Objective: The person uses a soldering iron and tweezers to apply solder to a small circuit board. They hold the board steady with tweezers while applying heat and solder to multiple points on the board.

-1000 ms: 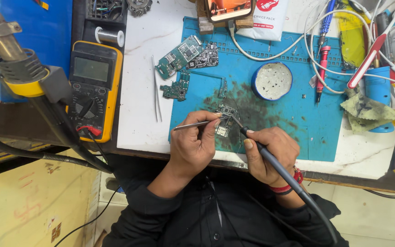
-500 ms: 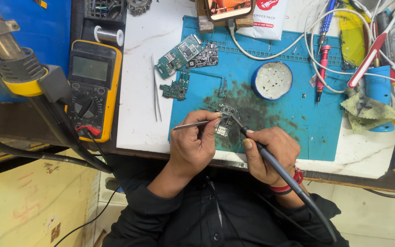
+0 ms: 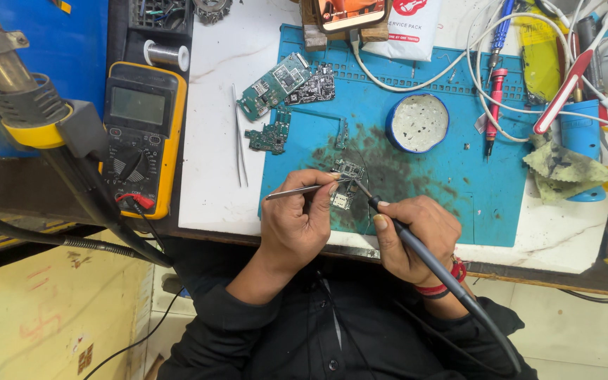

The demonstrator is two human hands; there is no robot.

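The left hand is closed on a pair of tweezers, pinched between thumb and fingers, tips directed at a small circuit board. The right hand is closed around a soldering iron in a pen grip; its tip meets the same board. The small circuit board lies on the blue mat, near the mat's front edge, on a dark, stained patch. Behind it on the mat sit larger circuit boards and a round tin. Left of the mat, a second pair of tweezers lies on the white bench, and further left a yellow multimeter.
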